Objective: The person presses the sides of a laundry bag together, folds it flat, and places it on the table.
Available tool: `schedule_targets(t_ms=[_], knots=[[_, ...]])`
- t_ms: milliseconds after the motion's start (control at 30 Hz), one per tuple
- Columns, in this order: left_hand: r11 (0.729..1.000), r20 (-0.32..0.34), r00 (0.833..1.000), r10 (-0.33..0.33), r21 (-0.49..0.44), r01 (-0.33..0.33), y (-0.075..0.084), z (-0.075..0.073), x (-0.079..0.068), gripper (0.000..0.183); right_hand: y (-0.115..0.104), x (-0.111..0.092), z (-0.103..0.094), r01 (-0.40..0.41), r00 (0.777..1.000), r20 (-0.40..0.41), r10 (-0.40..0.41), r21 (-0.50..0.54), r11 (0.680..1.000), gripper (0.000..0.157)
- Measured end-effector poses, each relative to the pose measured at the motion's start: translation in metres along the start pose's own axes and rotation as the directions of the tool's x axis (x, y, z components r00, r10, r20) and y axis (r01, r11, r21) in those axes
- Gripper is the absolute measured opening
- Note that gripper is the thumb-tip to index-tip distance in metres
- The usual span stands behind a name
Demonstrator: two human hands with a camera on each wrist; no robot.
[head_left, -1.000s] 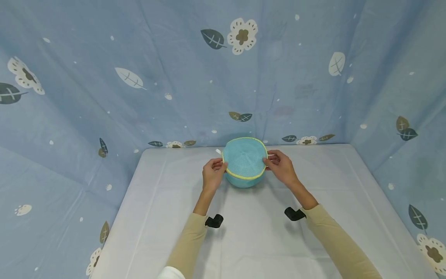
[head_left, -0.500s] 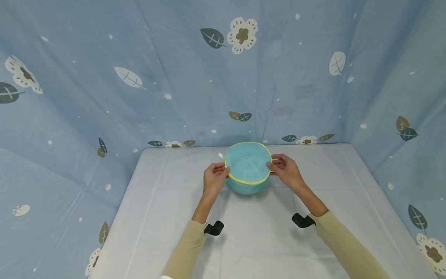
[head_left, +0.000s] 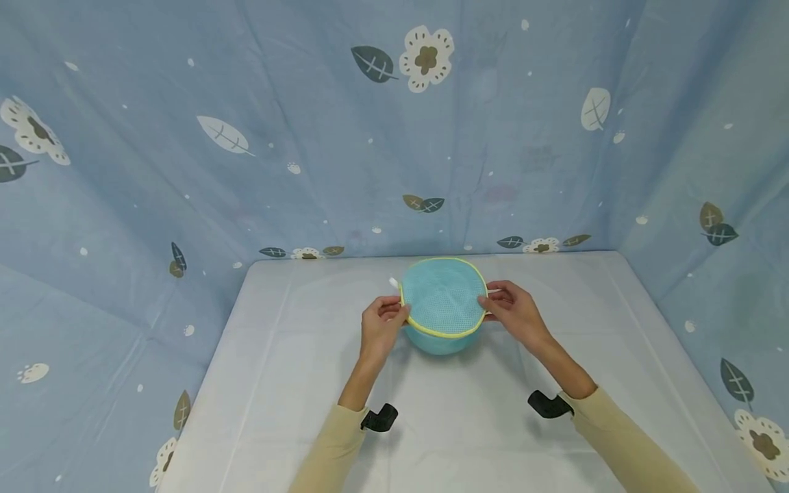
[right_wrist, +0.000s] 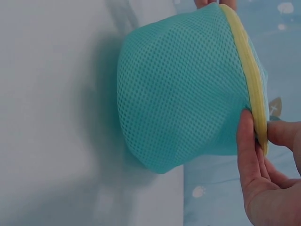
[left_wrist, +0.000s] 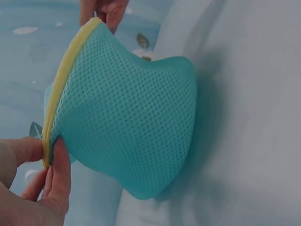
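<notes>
Head view, looking forward and down: a turquoise mesh bag point(head_left: 444, 294), round and drum-like, was held between a person's two bare hands at the far part of a white table point(head_left: 308, 383), near its back edge. Its round top faced up toward the camera, and a yellow rim point(head_left: 445, 335) ran around it. The left hand point(head_left: 380, 325) gripped the rim on the bag's left side, thumb on top and fingers underneath. The right hand point(head_left: 516, 313) pinched the rim on the opposite side in the same way. A small white tab point(head_left: 394, 281) stuck out from the rim, just beyond the left hand.

Left wrist view: the thumb pressed one face of the rim while the fingers lay against the mesh on the other. The bag's side wall dipped inward between rim and base.

Right wrist view: thumb and fingers again held the rim between them. The base sat close to the table, with a soft shadow beside it; whether the two touched could not be told.

Beige sleeves point(head_left: 622, 438) covered both forearms, with a black angular piece point(head_left: 550, 405) at each cuff. Light blue cloth point(head_left: 345, 103), printed with white flowers and grey and brown leaves, hung behind the table and along both sides.
</notes>
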State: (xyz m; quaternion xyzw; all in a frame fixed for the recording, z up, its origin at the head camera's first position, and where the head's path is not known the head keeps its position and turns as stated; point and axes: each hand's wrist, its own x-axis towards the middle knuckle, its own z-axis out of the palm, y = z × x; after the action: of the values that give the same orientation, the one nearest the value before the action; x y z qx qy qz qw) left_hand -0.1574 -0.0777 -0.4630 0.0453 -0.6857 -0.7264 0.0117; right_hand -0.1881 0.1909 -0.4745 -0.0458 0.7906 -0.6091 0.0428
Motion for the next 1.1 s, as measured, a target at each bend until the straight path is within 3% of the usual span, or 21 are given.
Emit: schedule_targets(t_ms=[333, 467, 900, 1100], knots=[[1.0, -0.032, 0.999, -0.014, 0.003, 0.014, -0.027, 0.003, -0.007, 0.033, 0.004, -0.02, -0.005, -0.043, 0.999, 0.004, 0.043, 0.031, 0.999, 0.051], [1.0, -0.052, 0.999, -0.011, 0.018, 0.012, -0.03, 0.006, -0.014, 0.031, 0.004, -0.028, -0.006, -0.062, 0.998, 0.011, 0.062, 0.063, 0.996, 0.05], [0.998, -0.04, 0.998, -0.057, 0.002, 0.057, -0.031, 0.004, -0.039, 0.031, 0.008, -0.054, -0.002, -0.082, 0.997, -0.002, 0.083, 0.079, 0.993, 0.051], [0.998, -0.028, 0.997, -0.067, 0.015, 0.067, -0.01, 0.004, -0.056, 0.03, 0.008, -0.065, -0.001, -0.093, 0.996, -0.004, 0.094, 0.088, 0.992, 0.051]])
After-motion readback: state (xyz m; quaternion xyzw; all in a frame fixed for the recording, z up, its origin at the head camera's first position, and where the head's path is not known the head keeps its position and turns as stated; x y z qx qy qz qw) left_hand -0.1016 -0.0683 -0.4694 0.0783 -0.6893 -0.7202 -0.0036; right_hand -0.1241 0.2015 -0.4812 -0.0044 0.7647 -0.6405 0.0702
